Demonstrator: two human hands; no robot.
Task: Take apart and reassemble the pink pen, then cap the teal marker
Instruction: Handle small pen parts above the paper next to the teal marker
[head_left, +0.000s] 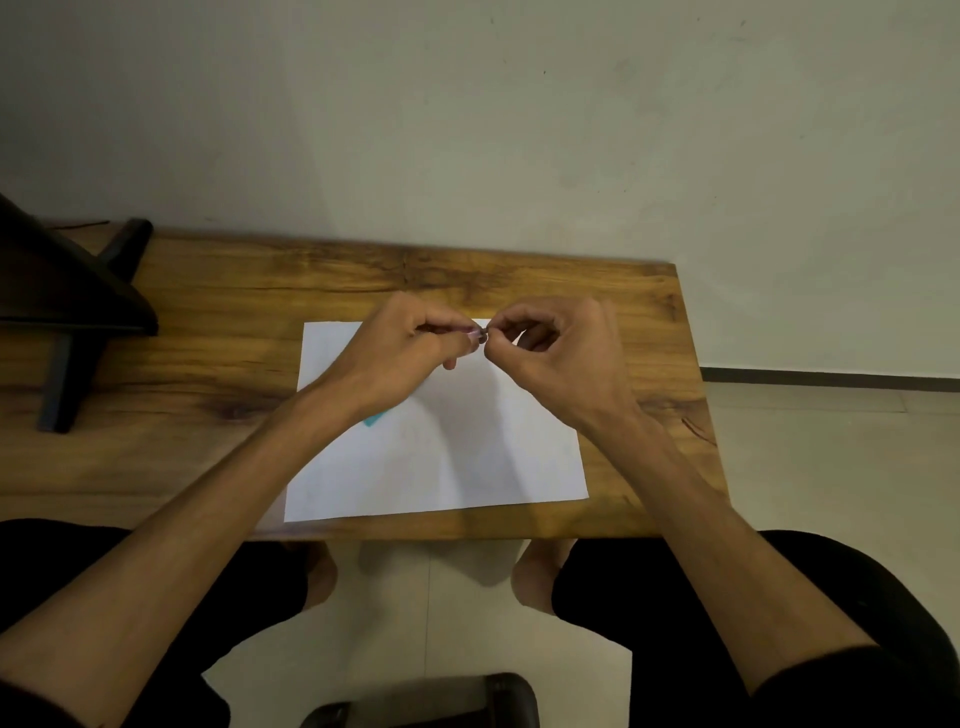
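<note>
My left hand (400, 345) and my right hand (561, 353) meet above the far edge of a white sheet of paper (467, 457). Between their fingertips is the pink pen (470, 332), mostly hidden inside my left fist, with only a short pinkish end showing. My right thumb and forefinger pinch a small dark piece (483, 336) at that end. A bit of the teal marker (373, 419) peeks out on the paper from under my left wrist; the rest of it is covered.
The paper lies on a wooden table (208, 322) set against a pale wall. A dark stand with black legs (67, 312) occupies the table's left end. The table's right edge (696, 374) drops to a tiled floor. My knees and feet show below the front edge.
</note>
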